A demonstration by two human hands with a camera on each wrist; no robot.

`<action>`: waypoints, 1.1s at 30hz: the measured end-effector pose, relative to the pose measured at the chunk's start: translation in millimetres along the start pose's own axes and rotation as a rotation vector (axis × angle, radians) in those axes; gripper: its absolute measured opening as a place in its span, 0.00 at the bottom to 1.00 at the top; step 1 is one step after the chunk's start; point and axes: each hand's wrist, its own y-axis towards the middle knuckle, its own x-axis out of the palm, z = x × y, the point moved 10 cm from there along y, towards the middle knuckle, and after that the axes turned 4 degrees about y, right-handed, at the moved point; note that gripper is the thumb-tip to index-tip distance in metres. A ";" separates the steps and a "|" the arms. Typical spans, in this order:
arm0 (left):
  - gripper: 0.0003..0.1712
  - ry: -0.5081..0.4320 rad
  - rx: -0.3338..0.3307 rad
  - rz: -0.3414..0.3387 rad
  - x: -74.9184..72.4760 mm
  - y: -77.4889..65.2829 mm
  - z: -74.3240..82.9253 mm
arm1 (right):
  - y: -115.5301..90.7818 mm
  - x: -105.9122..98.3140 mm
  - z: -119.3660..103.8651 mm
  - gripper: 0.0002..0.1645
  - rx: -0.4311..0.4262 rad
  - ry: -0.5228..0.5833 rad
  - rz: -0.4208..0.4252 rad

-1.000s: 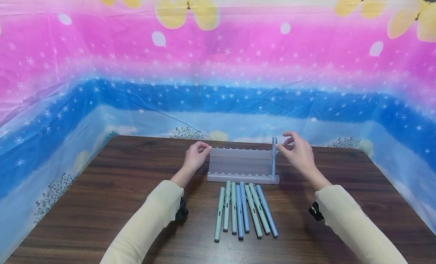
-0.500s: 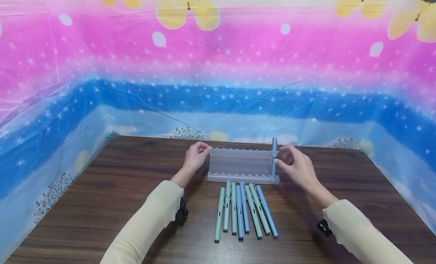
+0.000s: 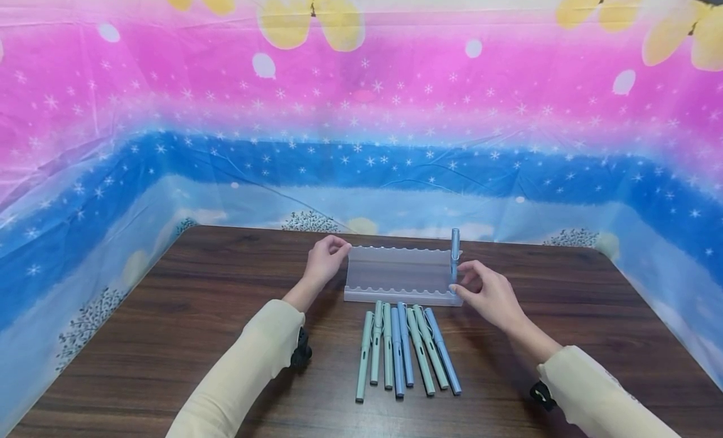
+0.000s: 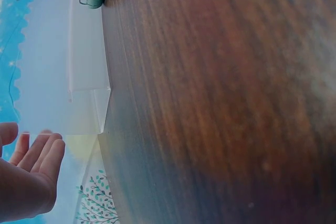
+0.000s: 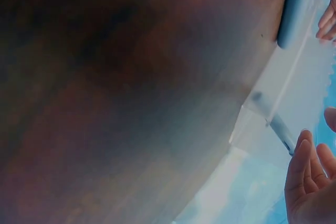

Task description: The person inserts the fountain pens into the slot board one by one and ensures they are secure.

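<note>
Left hand (image 3: 324, 260) pinched the rack (image 3: 398, 270) at left; right hand (image 3: 490, 293) was at the upright pen (image 3: 455, 240), grip indeterminable; 8 loose pens (image 3: 398, 353) lay nearer.

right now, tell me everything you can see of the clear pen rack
The rack looks like frosted, see-through plastic: a broad back panel with a scalloped top edge, and a low front strip with matching notches. It sits on the wooden table, just beyond the loose pens. One blue pen stands upright at its right end; the other notches hold none. The left hand holds its upper left corner. Whether the right hand touches it is unclear.
</note>
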 end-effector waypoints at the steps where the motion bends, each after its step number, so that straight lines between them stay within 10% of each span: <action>1: 0.10 -0.001 -0.001 0.000 0.0 -0.1 0.0 | -1.2 1.9 0.4 0.21 0.004 0.002 -0.009; 33: 0.10 -0.006 -0.015 -0.001 -0.7 -2.3 1.3 | -25.5 65.3 -15.6 0.20 0.068 0.127 -0.470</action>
